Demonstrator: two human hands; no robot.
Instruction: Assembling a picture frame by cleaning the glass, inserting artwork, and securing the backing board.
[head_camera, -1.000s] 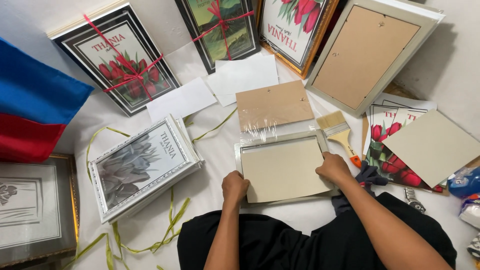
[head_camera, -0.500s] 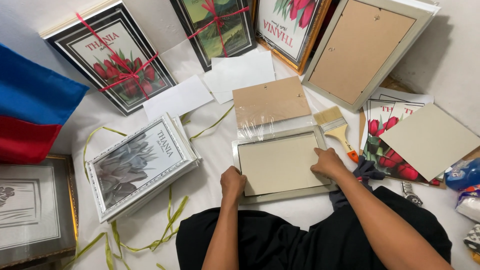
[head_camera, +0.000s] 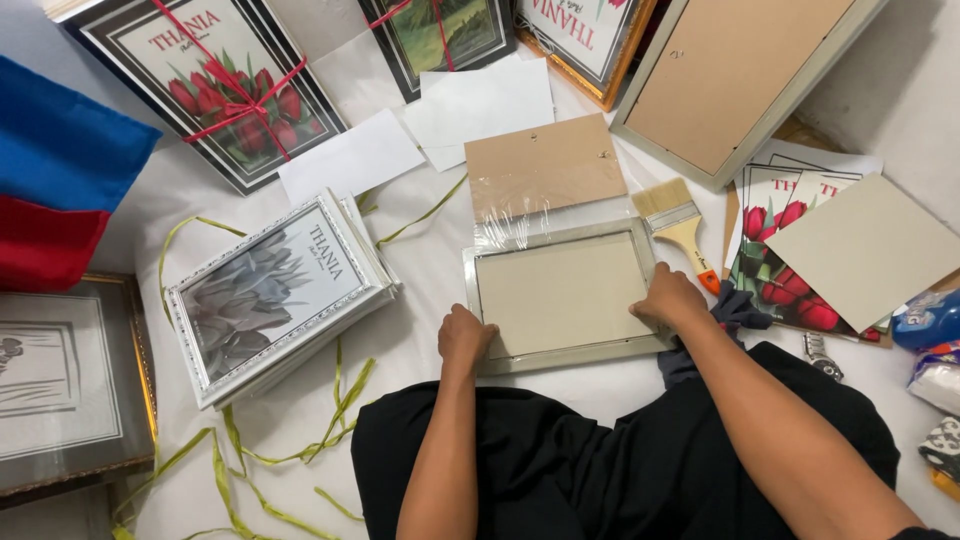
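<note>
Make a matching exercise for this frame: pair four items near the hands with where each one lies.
Things:
1. paintbrush
2. brown backing board
3. stack of silver frames
4. left hand

Places:
A. beyond the frame's far edge, partly under clear plastic film
B. on the frame's near left corner
C. just right of the frame's far right corner
D. left of the frame, on green ribbon

Pairs: 1-C, 2-A, 3-D, 4-B

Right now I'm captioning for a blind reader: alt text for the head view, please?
Both hands, left hand and right hand, rest on a pale picture frame lying face down on a white sheet. A paintbrush and brown backing board lie beside it.
</note>
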